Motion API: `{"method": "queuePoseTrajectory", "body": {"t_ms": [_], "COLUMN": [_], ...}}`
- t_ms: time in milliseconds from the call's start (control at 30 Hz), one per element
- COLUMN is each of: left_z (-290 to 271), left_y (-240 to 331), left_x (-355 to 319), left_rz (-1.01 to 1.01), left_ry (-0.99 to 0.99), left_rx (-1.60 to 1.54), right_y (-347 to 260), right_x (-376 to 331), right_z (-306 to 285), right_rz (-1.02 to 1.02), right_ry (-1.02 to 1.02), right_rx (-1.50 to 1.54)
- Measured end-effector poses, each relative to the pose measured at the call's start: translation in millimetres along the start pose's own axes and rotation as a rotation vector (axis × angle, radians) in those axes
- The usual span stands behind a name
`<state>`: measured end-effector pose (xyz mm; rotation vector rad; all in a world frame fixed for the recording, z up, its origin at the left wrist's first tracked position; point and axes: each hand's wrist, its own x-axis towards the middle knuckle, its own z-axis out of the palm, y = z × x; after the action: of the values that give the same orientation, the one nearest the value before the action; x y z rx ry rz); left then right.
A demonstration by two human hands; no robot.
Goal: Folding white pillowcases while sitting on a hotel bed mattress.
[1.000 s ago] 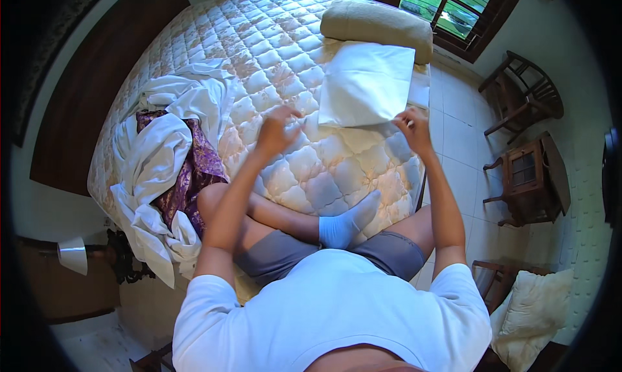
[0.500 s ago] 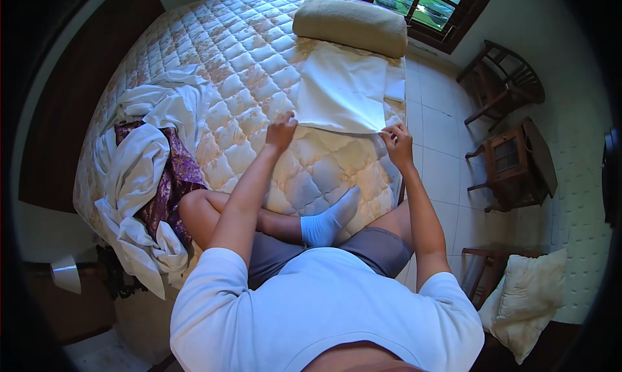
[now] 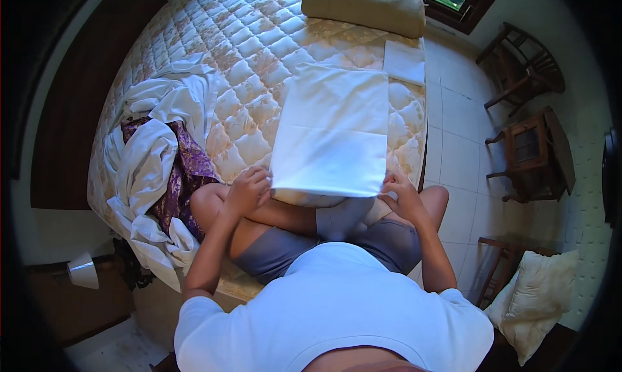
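Observation:
A flat white pillowcase stretches away from me over the quilted mattress, faint fold creases across it. Its near edge is raised above my crossed legs and a socked foot. My left hand pinches the near left corner. At the near right corner, my right hand grips the cloth between thumb and fingers. Beyond it to the right, a smaller folded white cloth lies by the mattress edge.
Crumpled white sheets and a purple patterned cloth lie at left. A rolled beige blanket rests at the far end. Right of the bed stand a wooden chair, a small cabinet and cream cushions.
Both hands have drawn the pillowcase toward me, off the smaller folded cloth, and its near edge is now over my lap. It is spread longer than before.

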<state>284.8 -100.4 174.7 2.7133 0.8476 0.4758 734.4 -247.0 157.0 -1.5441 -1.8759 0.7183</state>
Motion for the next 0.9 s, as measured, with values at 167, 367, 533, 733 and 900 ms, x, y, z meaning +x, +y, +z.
{"method": "queuePoseTrajectory", "body": {"t_ms": [167, 367, 533, 733, 900], "left_z": [-6, 58, 130, 141, 142], "left_y": [-10, -87, -133, -135, -88], "left_x": [6, 102, 165, 142, 89], "left_rz": [-0.165, -0.588, -0.769, -0.762, -0.706], "left_ry": [-0.030, 0.209, 0.316, 0.345, 0.355], "left_rx": [-0.503, -0.978, -1.133, -0.763, -0.572], "right_y": [18, 100, 155, 145, 116], "right_x": [-11, 81, 154, 150, 111], "right_z": [-13, 7, 41, 57, 64], "right_rz": [-0.028, 0.190, 0.526, 0.552, 0.592], "right_ry": [0.024, 0.277, 0.442, 0.666, 0.652], "right_rx": [0.230, 0.737, 0.524, 0.294, 0.335]}}
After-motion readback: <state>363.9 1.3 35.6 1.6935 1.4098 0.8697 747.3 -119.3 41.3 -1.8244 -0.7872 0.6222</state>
